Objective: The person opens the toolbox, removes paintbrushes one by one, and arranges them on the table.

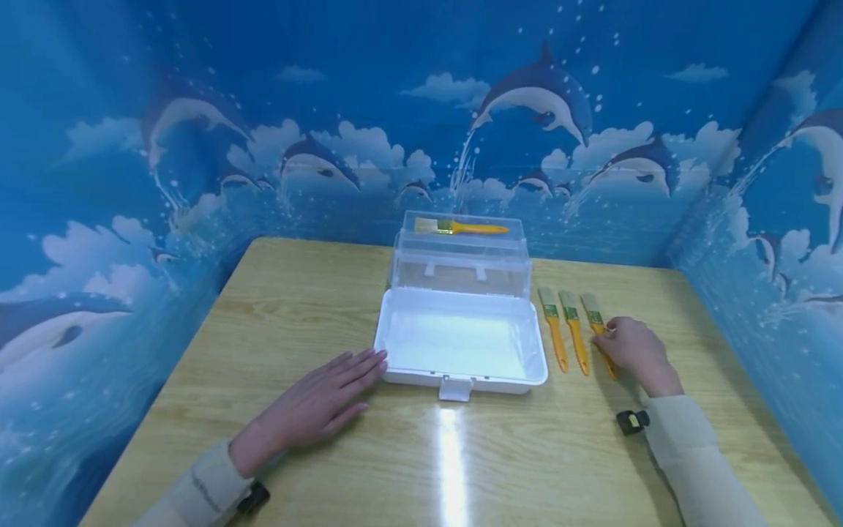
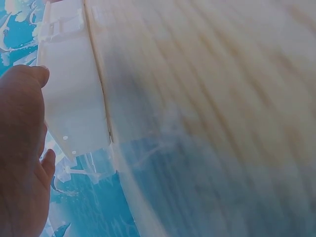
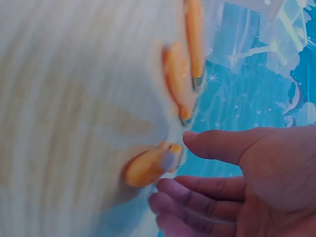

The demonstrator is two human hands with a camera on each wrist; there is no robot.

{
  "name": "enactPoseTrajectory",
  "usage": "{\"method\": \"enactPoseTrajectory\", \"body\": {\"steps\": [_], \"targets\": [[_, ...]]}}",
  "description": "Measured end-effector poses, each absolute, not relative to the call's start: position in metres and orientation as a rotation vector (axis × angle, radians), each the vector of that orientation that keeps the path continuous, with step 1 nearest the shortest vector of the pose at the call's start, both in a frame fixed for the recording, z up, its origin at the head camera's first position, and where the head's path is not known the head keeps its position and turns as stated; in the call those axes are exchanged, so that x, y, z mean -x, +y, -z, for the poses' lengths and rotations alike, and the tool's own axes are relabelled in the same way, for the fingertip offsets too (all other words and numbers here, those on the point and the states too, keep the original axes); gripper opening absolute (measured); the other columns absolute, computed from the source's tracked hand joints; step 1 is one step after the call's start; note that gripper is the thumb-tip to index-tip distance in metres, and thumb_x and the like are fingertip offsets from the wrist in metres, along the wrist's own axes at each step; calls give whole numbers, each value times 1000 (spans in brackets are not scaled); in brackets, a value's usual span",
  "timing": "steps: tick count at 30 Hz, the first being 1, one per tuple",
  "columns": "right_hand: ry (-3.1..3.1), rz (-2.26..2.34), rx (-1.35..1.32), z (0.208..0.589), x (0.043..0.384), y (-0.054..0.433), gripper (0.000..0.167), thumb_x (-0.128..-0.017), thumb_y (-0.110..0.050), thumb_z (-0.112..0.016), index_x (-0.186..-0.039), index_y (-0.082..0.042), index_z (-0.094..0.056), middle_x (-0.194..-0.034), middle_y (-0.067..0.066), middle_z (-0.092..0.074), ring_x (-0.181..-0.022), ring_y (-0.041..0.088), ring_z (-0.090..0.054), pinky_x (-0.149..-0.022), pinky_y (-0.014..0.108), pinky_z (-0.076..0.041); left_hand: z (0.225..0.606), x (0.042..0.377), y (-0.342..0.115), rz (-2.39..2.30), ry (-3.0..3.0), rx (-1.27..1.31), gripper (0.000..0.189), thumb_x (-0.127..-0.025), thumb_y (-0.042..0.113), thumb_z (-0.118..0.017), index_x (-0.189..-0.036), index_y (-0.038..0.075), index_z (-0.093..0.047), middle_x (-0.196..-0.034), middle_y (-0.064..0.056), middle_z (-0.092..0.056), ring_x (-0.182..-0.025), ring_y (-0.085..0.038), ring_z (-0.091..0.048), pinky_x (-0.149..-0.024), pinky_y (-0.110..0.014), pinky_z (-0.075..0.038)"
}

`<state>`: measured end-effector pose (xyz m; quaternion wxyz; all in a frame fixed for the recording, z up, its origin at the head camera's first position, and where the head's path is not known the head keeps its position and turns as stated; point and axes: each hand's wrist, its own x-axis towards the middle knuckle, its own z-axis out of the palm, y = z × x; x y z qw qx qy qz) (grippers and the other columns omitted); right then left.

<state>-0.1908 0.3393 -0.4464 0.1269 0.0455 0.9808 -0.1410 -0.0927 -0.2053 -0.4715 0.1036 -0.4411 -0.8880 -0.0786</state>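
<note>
A white plastic box (image 1: 461,388) stands with its clear lid (image 1: 461,271) tipped back. My left hand (image 1: 323,402) lies flat with straight fingers, its fingertips at the box's front left corner; the left wrist view shows the box's white side (image 2: 74,94) beside this hand. My right hand (image 1: 635,351) pinches the orange handle of the rightmost paintbrush (image 1: 595,318) between thumb and fingers. The right wrist view has that handle (image 3: 145,168) at the fingertips, the brush lying on the table. Two matching paintbrushes (image 1: 552,326) (image 1: 574,329) lie side by side between it and the box.
Another paintbrush (image 1: 470,228) lies crosswise on the raised clear lid. A latch (image 1: 456,389) hangs from the box's front edge. The wooden table (image 1: 316,293) meets a blue dolphin-printed backdrop (image 1: 369,88) at the back and sides. A bright reflection lies in front of the box.
</note>
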Motion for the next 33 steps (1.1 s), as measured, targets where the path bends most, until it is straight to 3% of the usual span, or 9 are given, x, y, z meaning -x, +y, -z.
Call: {"method": "enactPoseTrajectory", "body": {"steps": [9, 20, 24, 26, 29, 31, 33], "targets": [[2849, 375, -68, 430, 189, 330, 65, -101, -29, -59, -136, 23, -44, -124, 42, -58, -108, 53, -61, -82, 60, -57, 468, 91, -206, 240, -2658, 1298, 68, -104, 32, -57, -161, 12, -26, -170, -3, -21, -155, -21, -25, -129, -34, -12], [2832, 283, -3, 391, 174, 292, 70, -102, -33, -60, -143, 19, -40, -138, 44, -48, -122, 58, -52, -98, 70, -48, 465, 91, -205, 236, -2689, 1309, 68, -105, 33, -54, -162, 12, -24, -170, -2, -18, -156, -20, -22, -129, -35, -12], [2903, 248, 108, 382, 168, 281, 70, -101, -34, -61, -142, 19, -41, -123, 42, -60, -112, 56, -58, -97, 70, -48, 465, 92, -206, 232, -2691, 1310, 68, -105, 33, -53, -162, 13, -23, -171, -1, -17, -156, -19, -21, -130, -35, -12], [2930, 238, 163, 377, 166, 275, 69, -101, -34, -61, -142, 18, -42, -100, 35, -69, -93, 49, -66, -94, 69, -50, 465, 92, -206, 232, -2684, 1315, 68, -105, 33, -53, -162, 12, -23, -171, -2, -17, -156, -20, -21, -129, -36, -14], [2978, 231, 284, 370, 164, 266, 66, -100, -31, -64, -141, 16, -46, -98, 31, -70, -91, 47, -67, -94, 69, -50, 466, 93, -206, 239, -2677, 1318, 68, -105, 33, -54, -162, 12, -23, -171, -2, -18, -156, -20, -22, -129, -36, -15], [2999, 232, 364, 365, 163, 259, 62, -99, -27, -67, -142, 14, -48, -110, 32, -69, -99, 48, -66, -98, 69, -48, 466, 93, -206, 243, -2674, 1321, 68, -105, 33, -54, -162, 12, -24, -170, -3, -18, -155, -21, -23, -129, -37, -15], [3017, 205, 460, 360, 163, 251, 60, -97, -24, -70, -142, 10, -51, -134, 34, -60, -120, 52, -58, -103, 69, -45, 466, 93, -206, 245, -2675, 1319, 68, -105, 33, -54, -162, 12, -24, -171, -2, -18, -155, -21, -23, -129, -37, -15]]}}
